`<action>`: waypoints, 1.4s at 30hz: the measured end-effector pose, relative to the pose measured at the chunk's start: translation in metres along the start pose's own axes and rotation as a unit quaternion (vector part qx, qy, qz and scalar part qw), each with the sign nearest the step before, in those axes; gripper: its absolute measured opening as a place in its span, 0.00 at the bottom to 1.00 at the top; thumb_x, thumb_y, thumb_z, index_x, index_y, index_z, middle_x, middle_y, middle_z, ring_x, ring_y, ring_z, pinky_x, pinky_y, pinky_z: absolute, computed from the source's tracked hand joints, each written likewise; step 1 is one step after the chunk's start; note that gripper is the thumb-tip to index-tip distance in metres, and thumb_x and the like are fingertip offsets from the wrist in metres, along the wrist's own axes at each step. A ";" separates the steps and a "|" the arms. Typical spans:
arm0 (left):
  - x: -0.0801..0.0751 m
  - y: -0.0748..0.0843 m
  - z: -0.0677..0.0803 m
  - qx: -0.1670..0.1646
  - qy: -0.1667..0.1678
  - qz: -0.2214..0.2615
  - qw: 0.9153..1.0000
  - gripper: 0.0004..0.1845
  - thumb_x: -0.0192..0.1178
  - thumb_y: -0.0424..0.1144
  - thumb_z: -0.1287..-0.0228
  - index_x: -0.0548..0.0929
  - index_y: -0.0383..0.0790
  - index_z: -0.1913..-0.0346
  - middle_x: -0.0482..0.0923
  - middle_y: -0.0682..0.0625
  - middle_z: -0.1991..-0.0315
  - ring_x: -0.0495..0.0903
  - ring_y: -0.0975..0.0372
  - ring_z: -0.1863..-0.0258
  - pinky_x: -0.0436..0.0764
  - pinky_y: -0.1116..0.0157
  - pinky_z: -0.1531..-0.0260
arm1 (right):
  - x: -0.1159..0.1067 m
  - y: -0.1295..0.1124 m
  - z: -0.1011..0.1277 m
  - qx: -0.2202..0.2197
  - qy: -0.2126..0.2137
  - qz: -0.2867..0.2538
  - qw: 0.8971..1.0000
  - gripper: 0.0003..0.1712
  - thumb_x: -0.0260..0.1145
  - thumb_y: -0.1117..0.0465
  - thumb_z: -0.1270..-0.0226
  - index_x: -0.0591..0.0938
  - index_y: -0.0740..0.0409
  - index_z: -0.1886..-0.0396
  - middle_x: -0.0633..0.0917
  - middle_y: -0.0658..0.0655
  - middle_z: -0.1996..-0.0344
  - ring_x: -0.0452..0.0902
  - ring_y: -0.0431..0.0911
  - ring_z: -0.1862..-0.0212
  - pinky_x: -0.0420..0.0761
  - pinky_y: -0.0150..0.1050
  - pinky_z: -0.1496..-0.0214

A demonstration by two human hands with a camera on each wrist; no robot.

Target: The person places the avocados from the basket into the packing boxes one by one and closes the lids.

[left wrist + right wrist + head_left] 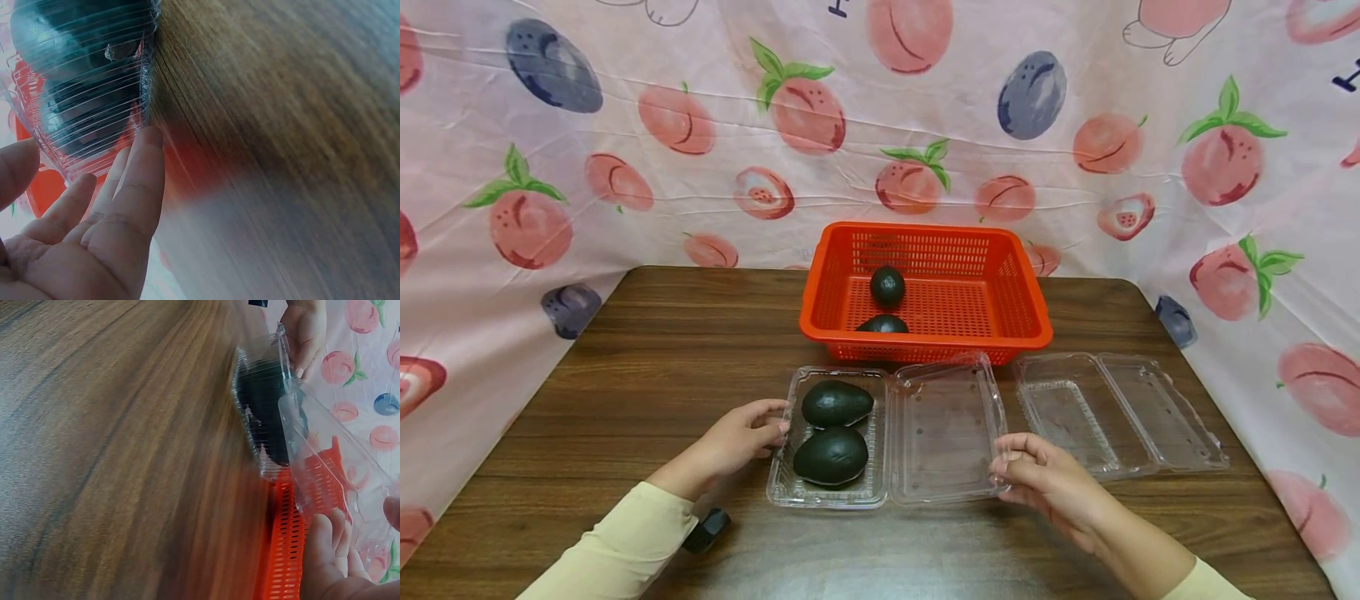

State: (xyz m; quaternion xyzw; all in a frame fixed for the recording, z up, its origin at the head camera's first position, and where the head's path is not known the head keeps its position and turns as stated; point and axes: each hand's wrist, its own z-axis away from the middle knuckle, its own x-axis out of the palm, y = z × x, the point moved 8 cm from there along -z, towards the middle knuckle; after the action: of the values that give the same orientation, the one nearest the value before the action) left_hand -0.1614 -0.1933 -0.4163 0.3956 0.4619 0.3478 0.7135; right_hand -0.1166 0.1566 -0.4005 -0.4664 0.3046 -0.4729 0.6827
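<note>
An open clear clamshell box (780, 493) lies on the wooden table, with two dark avocados (837, 403) (831, 456) in its left half. My left hand (778, 425) rests with straight fingers against the box's left wall; the left wrist view shows those fingers (142, 169) touching the ribbed plastic, an avocado (69, 37) behind it. My right hand (1003, 462) pinches the front right corner of the hinged lid (943, 433). In the right wrist view the lid (325, 456) is tilted up off the table between thumb and fingers (329, 534).
An orange basket (925, 237) stands behind the box with two more avocados (887, 286) (883, 325) in it. A second open clamshell (1120, 412), with nothing in it, lies to the right. A fruit-print cloth (550, 208) hangs around the table's far and side edges.
</note>
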 end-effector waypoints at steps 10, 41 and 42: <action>0.003 -0.001 -0.001 0.002 0.002 0.001 1.000 0.24 0.53 0.33 0.30 0.65 0.22 0.36 0.78 0.32 0.52 0.81 0.48 0.54 0.81 0.53 0.58 | 0.004 -0.013 0.003 -0.026 0.006 0.009 1.000 0.29 0.59 0.60 0.32 0.61 0.71 0.39 0.78 0.54 0.56 0.75 0.44 0.53 0.78 0.39 0.48; 0.010 -0.001 0.000 0.007 0.011 0.028 1.000 0.24 0.54 0.31 0.32 0.66 0.21 0.38 0.80 0.35 0.55 0.81 0.52 0.57 0.81 0.53 0.57 | 0.033 -0.079 0.001 -0.119 0.022 0.126 0.985 0.28 0.66 0.63 0.41 0.69 0.72 0.44 0.78 0.62 0.54 0.77 0.45 0.55 0.78 0.35 0.55; 0.010 0.000 0.001 0.008 0.010 0.029 1.000 0.24 0.54 0.31 0.32 0.66 0.21 0.38 0.80 0.35 0.55 0.81 0.52 0.57 0.81 0.53 0.57 | 0.034 -0.081 0.000 -0.122 0.019 0.130 0.984 0.27 0.66 0.63 0.40 0.69 0.71 0.44 0.78 0.61 0.55 0.77 0.45 0.56 0.78 0.35 0.55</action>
State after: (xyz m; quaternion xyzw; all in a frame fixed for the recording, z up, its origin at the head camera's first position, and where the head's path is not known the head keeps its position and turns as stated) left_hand -0.1574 -0.1848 -0.4204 0.4111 0.4603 0.3683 0.6953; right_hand -0.1331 0.1153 -0.3246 -0.4930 0.4312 -0.3485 0.6705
